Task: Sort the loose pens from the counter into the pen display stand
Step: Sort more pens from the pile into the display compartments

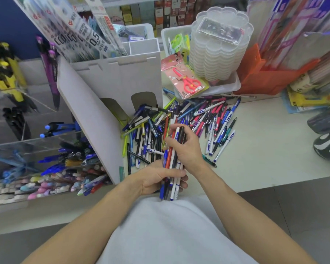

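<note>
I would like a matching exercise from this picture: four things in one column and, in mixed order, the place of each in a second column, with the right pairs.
Things:
1. pen bundle
2. red scissors
3. pen pile
4. clear trays

Places:
A. loose on the counter
B. stacked in the white bin
C. in a packet leaning on that bin's front
D. held in both hands, left hand low, right hand higher

Pairs: 1-D, 2-C, 3-A, 4-B
</note>
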A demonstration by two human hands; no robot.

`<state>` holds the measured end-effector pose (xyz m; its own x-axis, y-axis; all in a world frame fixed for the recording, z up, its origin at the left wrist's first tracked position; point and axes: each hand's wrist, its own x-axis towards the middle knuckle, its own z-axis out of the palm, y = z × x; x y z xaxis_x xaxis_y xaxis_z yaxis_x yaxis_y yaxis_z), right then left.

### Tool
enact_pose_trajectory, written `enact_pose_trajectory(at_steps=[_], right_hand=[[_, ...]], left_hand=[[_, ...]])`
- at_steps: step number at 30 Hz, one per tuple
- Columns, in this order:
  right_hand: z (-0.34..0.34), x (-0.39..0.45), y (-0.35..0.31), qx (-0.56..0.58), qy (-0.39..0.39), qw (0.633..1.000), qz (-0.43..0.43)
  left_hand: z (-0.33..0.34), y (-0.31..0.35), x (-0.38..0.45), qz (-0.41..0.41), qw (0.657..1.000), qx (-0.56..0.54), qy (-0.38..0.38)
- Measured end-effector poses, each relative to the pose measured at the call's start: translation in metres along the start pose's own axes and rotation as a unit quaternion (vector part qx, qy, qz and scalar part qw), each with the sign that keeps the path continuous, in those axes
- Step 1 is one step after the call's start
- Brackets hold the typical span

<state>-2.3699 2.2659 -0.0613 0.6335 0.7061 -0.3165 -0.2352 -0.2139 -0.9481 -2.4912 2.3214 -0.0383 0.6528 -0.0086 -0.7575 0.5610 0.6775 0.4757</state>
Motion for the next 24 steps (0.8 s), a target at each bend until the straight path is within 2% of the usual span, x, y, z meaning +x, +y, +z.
enact_pose_trajectory(at_steps=[4,6,13,16,19,21,24], right_hand=[[-0.002,-0.014,0.009,-0.061,-0.018,0.997,0.038],[-0.007,-0.019,0.01,-0.05,-0.044,0.995,0.077],[-0.018,-0.025,0.014,0.006,-0.069,0.994,0.085],[-0.022,-0.024,0.0,0.017,-0.09,0.991,0.1],[-0.034,-0.024,-0.018,-0.052,-0.062,0.995,0.051],[-0.039,-0.028,-0.028,-0.099,-0.086,0.991,0.03],[-0.037,-0.036,-0.046,-0.059,-0.114,0.991,0.042]], left_hand=[[0.0,-0.004,0.004,0.011,0.999,-0.014,0.027],[0.002,-0.007,0.006,0.013,0.999,-0.022,0.029],[0.007,-0.01,0.006,0.019,0.999,-0.006,0.025],[0.007,-0.006,0.001,0.048,0.998,-0.005,0.048],[0.008,0.005,-0.01,0.089,0.994,-0.047,0.043],[0.008,0.012,-0.021,0.115,0.991,-0.063,0.03],[0.01,0.017,-0.039,0.135,0.988,-0.067,0.015]])
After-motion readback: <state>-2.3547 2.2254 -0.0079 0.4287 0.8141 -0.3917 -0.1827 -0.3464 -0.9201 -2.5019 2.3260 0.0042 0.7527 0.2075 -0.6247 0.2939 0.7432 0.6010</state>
